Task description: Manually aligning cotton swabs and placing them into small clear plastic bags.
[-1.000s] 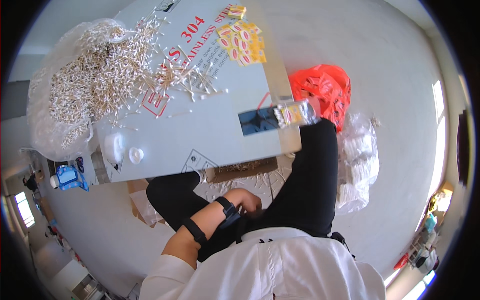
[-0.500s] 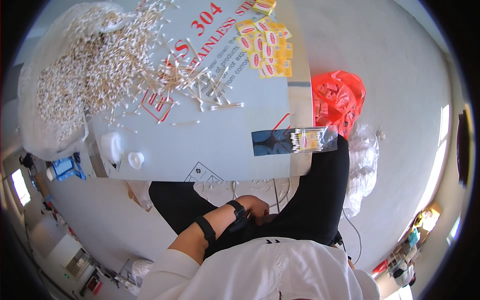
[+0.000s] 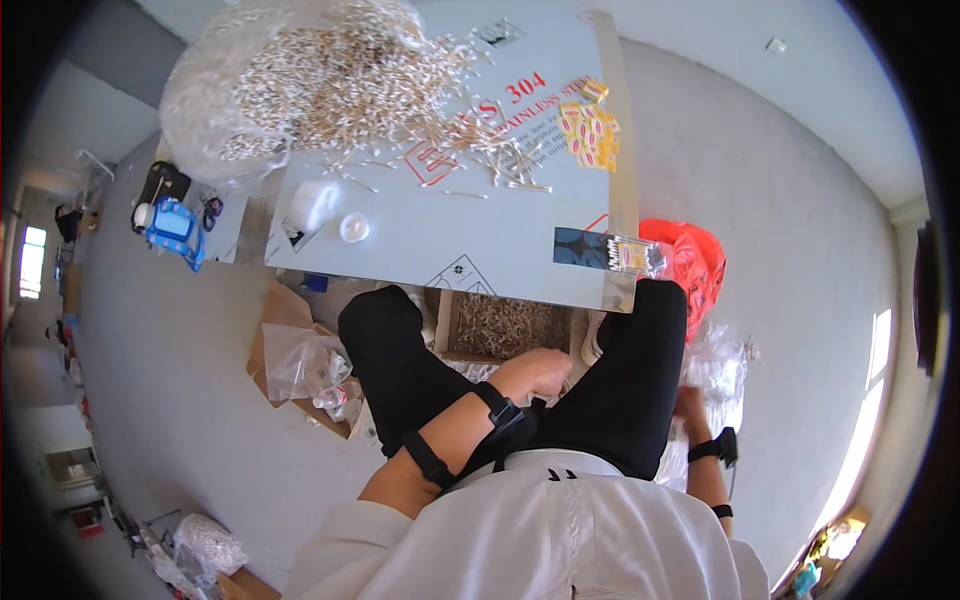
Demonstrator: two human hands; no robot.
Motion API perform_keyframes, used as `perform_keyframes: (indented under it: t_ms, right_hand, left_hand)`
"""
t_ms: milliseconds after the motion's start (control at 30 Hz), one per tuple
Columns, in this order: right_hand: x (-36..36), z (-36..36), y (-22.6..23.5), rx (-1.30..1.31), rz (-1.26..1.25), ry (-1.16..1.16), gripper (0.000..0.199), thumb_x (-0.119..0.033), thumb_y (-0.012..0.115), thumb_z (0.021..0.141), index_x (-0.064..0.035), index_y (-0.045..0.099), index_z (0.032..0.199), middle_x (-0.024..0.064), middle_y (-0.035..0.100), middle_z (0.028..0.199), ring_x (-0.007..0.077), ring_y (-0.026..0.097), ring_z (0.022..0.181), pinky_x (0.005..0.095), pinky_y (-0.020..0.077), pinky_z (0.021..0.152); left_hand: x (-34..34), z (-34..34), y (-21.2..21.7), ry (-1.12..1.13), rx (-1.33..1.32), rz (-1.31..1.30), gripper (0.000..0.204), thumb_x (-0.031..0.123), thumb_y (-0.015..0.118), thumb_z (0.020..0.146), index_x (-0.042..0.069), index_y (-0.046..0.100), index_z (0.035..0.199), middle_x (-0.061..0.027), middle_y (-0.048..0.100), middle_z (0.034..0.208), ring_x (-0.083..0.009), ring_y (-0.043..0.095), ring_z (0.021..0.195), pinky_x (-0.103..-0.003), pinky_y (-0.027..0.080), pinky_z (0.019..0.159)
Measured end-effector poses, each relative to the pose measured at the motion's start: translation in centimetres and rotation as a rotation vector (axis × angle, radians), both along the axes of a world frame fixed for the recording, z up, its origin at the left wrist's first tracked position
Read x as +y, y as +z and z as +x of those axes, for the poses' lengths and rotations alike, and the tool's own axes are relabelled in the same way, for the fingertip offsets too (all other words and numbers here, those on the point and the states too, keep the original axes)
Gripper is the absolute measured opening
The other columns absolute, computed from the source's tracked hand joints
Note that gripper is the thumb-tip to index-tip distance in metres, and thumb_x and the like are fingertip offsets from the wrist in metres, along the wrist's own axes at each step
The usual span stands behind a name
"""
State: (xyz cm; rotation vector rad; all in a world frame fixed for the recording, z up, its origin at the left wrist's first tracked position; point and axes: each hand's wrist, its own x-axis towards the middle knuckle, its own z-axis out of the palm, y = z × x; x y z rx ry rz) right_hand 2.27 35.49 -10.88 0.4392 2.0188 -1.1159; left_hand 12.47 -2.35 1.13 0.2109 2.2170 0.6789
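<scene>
Head view: left hand (image 3: 538,373) is curling near a cardboard box (image 3: 446,322) of slender swabs (image 3: 508,325); right hand (image 3: 690,405) is hanging beside a crinkled, clear bag (image 3: 716,370) outside the thigh (image 3: 628,388), its openness indistinct. Whether either is gripping cannot be told.

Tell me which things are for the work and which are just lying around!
Likely for the work:
cotton swabs, heaped in a bag
yellow cards
swab packet
clear plastic bag beside the right hand

Probably just lying around:
blue thing, far left
bottle in the cardboard box
</scene>
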Motion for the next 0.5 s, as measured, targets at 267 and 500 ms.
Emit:
perform_keyframes:
  t_ms: [267, 500]
  right_hand:
    - [-14.0, -6.5, 17.9, 0.627, -0.36, -0.157, 0.023, -0.023, 0.064, 0.093, -0.0058, 0.065, 0.078, 0.0013, 0.062, 0.064, 0.0069, 0.058, 0.056, 0.0201, 0.0413, 0.05]
    - [-26.2, -2.8, 14.8, 0.317, -0.613, 0.152, 0.014, -0.011, 0.063, 0.092, -0.005, 0.066, 0.079, -0.0002, 0.063, 0.063, 0.0047, 0.056, 0.054, 0.0186, 0.0399, 0.049]
  left_hand:
    - [-11.5, -3.7, 4.0, 0.615, 0.59, 0.311, 0.022, 0.015, 0.067, 0.083, 0.0, 0.065, 0.1, -0.0169, 0.069, 0.085, -0.0299, 0.068, 0.081, -0.038, 0.053, 0.073]
    - [-25.9, -9.7, 1.3, 0.881, 1.033, -0.074, 0.038, 0.014, 0.072, 0.079, 0.007, 0.063, 0.115, -0.0151, 0.059, 0.125, -0.0319, 0.056, 0.116, -0.04, 0.045, 0.097]
